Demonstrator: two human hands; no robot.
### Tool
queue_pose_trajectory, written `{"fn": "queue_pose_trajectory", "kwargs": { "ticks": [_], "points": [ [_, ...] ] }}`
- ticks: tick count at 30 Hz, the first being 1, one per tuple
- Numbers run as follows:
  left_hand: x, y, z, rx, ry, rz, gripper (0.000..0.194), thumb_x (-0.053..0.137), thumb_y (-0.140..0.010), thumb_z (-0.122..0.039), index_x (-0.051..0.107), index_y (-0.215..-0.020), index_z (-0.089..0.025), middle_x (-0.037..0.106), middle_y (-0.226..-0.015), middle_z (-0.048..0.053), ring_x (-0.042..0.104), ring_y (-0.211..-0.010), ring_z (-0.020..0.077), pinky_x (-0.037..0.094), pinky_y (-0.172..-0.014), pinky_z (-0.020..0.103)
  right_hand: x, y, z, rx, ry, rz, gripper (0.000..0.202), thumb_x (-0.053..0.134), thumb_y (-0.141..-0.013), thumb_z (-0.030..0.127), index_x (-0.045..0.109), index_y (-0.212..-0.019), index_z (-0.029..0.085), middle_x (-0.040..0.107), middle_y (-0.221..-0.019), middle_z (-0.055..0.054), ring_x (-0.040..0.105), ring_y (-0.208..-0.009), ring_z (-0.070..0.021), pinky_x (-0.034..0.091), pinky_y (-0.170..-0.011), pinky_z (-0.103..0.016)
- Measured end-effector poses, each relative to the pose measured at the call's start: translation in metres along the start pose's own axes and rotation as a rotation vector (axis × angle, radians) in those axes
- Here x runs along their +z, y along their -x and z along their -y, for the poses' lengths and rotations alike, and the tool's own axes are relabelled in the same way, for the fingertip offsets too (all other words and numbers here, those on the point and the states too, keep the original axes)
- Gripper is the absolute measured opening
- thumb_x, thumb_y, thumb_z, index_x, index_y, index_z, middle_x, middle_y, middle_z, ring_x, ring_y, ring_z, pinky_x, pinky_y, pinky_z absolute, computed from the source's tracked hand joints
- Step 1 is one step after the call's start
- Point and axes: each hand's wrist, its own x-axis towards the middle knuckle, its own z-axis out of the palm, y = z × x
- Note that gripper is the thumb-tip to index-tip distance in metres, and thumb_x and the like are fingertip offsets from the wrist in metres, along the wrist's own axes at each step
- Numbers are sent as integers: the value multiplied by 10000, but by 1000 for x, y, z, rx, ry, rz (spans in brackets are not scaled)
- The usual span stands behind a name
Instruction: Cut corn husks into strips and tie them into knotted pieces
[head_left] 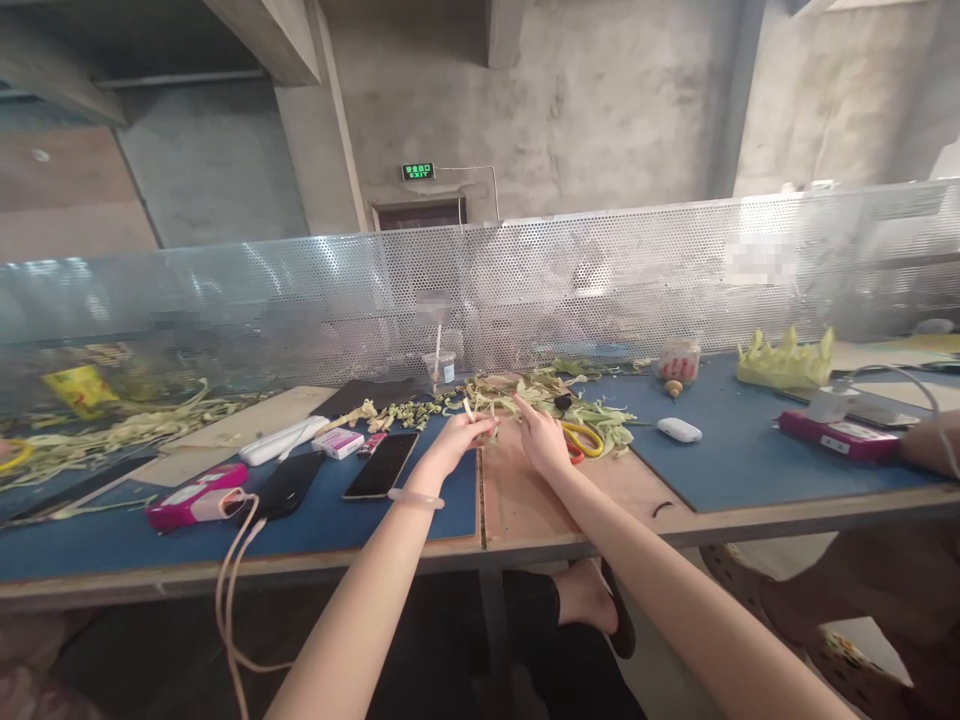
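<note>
Near the middle of the bench, my left hand [456, 445] has its thumb and fingers closed on a thin pale green strip [469, 410]. Just to its right is my right hand [541, 440], its index finger stretched forward and the fingers apart over the wooden board [517, 500]. A pile of pale green leaf strips [502, 388] lies directly beyond both hands. Scissors with yellow and red handles [585, 438] rest beside my right hand, partly under the strips.
Left of my hands lie a dark phone [382, 466], a small box [337, 443], a power bank [292, 485] with cables and a pink box [196, 492]. A white case [679, 430] lies right. A perforated metal screen [525, 290] stands behind. Other people's hands show at both edges.
</note>
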Motion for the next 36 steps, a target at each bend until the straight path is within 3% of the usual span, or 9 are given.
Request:
{"fn": "queue_pose_trajectory", "kwargs": {
  "ticks": [5, 10, 15, 20, 24, 30, 36],
  "points": [
    [-1, -2, 2, 48, -57, -47, 137, 656, -658, -292, 641, -706, -164, 627, -746, 47, 576, -722, 150, 423, -659, 251, 1, 0, -1, 24, 35, -14, 455, 289, -890, 180, 380, -1333, 232, 609, -1112, -48, 467, -1042, -206, 300, -857, -307],
    [-3, -7, 5, 107, -165, -105, 191, 614, -690, -350, 619, -695, -159, 601, -641, 32, 556, -620, 139, 427, -625, 258, 6, 0, -3, 50, 61, 13, 357, 340, -837, 161, 565, -1114, 171, 625, -1025, -83, 466, -1007, -230, 297, -838, -331],
    [-4, -7, 4, 148, -284, -123, 238, 586, -709, -389, 621, -738, -155, 624, -676, 38, 563, -649, 148, 415, -619, 258, 12, 2, -1, -79, -29, -40, 364, 447, -731, 180, 549, -1080, 178, 610, -957, -76, 442, -979, -247, 287, -847, -367],
    [-3, -8, 7, 153, -271, -109, 212, 574, -715, -354, 609, -757, -150, 611, -664, 27, 554, -627, 143, 410, -603, 257, 12, 4, 0, -192, -168, 11, 455, 498, -701, 222, 493, -1155, 188, 606, -935, -61, 443, -959, -249, 286, -852, -393],
    [-4, -14, 13, 171, -232, -103, 197, 559, -730, -329, 597, -793, -146, 610, -698, 28, 558, -637, 143, 416, -616, 263, 9, 5, 2, -237, -244, 26, 501, 508, -697, 222, 467, -1196, 201, 589, -1043, -76, 451, -994, -255, 289, -858, -409],
    [-3, -15, 15, 177, -186, -70, 207, 567, -742, -323, 603, -834, -142, 633, -776, 42, 564, -673, 137, 426, -648, 261, 13, 3, 0, -250, -246, 6, 421, 511, -740, 214, 482, -1159, 179, 623, -915, -74, 503, -938, -243, 327, -834, -404],
    [1, -10, 8, 141, -127, 2, 218, 568, -760, -338, 598, -845, -140, 635, -782, 47, 570, -674, 128, 437, -650, 258, 21, -2, -5, -315, -313, -19, 329, 487, -748, 120, 529, -1071, 160, 616, -961, -89, 537, -923, -216, 391, -812, -348]
  ]
}}
